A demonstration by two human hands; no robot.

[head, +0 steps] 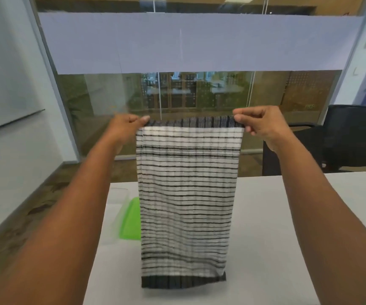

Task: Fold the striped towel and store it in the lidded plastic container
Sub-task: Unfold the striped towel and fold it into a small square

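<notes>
Aloft, both hands pinch the striped towel (pixel 187 194).

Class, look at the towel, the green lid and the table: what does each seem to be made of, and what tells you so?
Towel: woven cloth, probably cotton; it hangs limp with a ribbed weave and dark stripes.
Lid: plastic, likely; bright green, smooth, slightly glossy, with moulded rounded edges.
Table: smooth matt white top, perhaps laminate; the core cannot be told.

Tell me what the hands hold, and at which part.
Both hold the striped towel by its top corners: left hand on the left corner, right hand on the right.
</notes>
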